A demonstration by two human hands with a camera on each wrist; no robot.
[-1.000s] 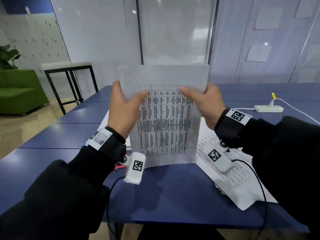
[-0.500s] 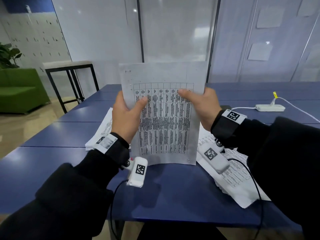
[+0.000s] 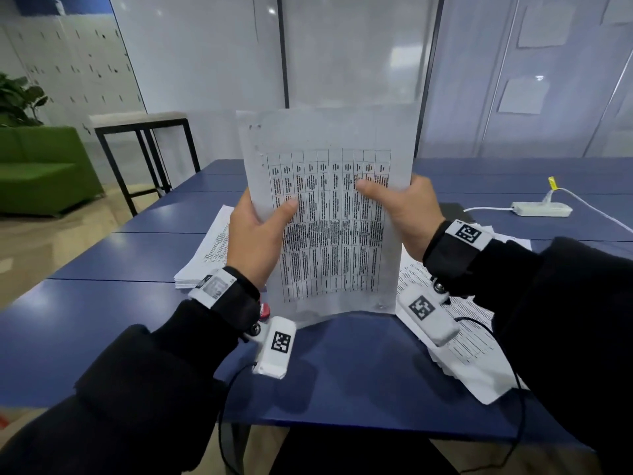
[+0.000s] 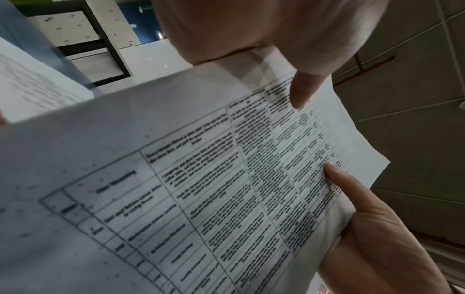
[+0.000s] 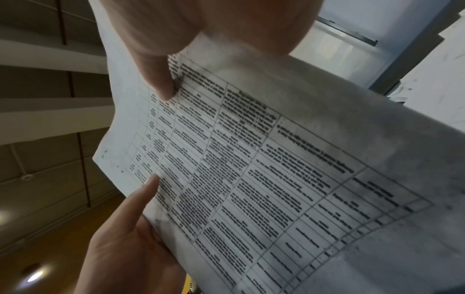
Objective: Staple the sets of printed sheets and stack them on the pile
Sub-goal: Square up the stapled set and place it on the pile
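Blue worktop point(image 3: 342, 371): 2 flat white printed-sheet piles point(image 3: 205, 255); both hands' fingers grasp 1 upright printed table-sheet set point(image 3: 329, 214), left hand point(image 3: 257, 238), right hand point(image 3: 404, 214).

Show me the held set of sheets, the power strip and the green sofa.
held set of sheets point(image 3: 329, 231), head view, middle of printed table.
power strip point(image 3: 541, 209), head view, top of white body.
green sofa point(image 3: 41, 173), head view, seat front.

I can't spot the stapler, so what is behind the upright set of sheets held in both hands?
Behind the held sheets only the blue table and paper piles at either side show. A red item peeks beside the left hand; the rest is covered.
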